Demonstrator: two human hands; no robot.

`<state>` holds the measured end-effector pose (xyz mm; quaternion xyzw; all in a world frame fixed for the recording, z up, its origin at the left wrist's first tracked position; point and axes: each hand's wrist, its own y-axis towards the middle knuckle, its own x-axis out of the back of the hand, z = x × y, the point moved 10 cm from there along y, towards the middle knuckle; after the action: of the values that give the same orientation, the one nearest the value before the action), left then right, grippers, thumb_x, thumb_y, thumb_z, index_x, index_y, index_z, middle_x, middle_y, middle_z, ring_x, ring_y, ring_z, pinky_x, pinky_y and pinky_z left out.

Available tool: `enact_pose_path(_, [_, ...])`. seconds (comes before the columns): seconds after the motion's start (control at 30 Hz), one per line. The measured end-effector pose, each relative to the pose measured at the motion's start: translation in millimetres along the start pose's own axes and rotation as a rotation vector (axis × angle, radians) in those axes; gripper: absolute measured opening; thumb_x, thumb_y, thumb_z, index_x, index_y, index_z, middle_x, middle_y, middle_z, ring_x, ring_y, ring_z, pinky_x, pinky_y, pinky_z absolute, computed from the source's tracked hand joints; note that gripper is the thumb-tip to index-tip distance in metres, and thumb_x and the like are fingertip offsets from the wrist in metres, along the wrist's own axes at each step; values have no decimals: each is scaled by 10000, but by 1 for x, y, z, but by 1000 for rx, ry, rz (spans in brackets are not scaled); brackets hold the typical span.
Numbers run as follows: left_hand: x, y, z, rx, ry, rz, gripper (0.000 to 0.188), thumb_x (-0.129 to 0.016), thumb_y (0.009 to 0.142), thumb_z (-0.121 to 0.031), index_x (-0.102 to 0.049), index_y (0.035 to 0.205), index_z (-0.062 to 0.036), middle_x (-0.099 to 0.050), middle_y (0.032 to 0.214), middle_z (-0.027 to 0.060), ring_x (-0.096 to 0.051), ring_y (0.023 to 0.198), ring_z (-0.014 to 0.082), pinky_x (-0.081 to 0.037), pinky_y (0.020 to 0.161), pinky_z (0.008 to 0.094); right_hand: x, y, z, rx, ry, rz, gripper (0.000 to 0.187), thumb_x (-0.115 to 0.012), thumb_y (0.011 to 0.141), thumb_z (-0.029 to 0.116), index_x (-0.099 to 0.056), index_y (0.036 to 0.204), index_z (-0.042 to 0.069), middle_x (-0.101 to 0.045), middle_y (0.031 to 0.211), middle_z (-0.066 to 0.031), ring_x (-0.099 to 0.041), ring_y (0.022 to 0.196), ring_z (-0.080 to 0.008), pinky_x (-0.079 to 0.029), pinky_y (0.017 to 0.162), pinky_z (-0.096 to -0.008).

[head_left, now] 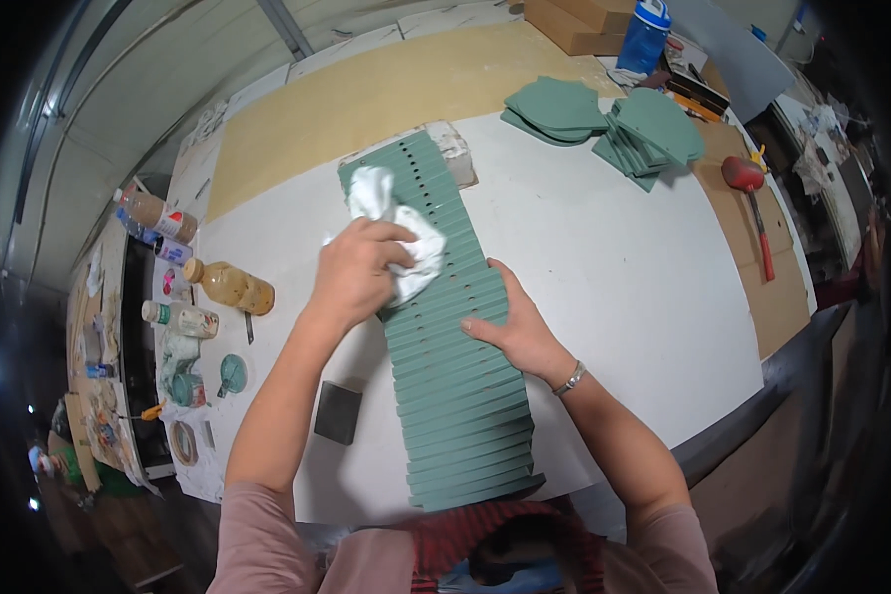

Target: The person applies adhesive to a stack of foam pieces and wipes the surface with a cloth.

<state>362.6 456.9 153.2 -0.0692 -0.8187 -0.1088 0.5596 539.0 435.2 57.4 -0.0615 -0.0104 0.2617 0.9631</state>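
A long row of green panels [460, 396] lies overlapped like steps across the white table, running from my body toward the far side. Small dark holes run along the upper part of the row. My left hand [361, 269] is closed on a crumpled white cloth [421, 247], which presses against the panels' upper left part. My right hand [525, 332] grips the row's right edge, thumb on top and the other fingers along the side, partly hidden. A dark rectangular block [339, 413] lies left of the row. Under its far end sits a whitish block [456, 153].
Stacked green pieces [556, 107] lie far right, near a blue bottle [643, 38] and cardboard boxes [579, 25]. A red mallet [745, 178] rests on cardboard at the right. Several bottles, including one with yellowish liquid [233, 287], and a green-stained jar [186, 388] stand left.
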Motion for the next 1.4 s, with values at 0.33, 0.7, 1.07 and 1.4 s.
enact_pose_path(0.33, [16,4,-9,-54,33,-109,348,-543,676,26,-787,870,-127,-739,1079,18,-635,1048,250,-547,879,370,0,1,8,7,41,27,948,-794,851,227,-220,1540,-81,-489,1451,-258,-496,1348,-320,-389,1131,-375])
enact_pose_path(0.7, [-1,27,-48,-232,-26,-212,284,-620,767,-96,-718,1033,-113,-672,1229,27,-573,1195,295,-503,996,415,0,58,31,160,-313,-85,662,-698,918,316,-432,1387,-68,-558,1349,-283,-559,1255,-406,-446,1053,-425])
enact_pose_path(1.07, [7,18,-53,-305,-62,-294,228,-615,731,19,-735,903,-72,-702,1152,49,-649,1014,299,-535,914,395,1,54,26,57,-319,-64,602,-699,932,296,-476,1354,-70,-644,1238,-276,-625,1157,-418,-490,990,-428])
enact_pose_path(1.4, [61,-26,59,207,-402,-319,202,-522,690,36,-719,726,12,-737,996,133,-665,986,257,-531,872,329,3,56,25,49,-297,-66,555,-689,945,297,-502,1321,-66,-657,1220,-277,-647,1141,-389,-496,980,-413])
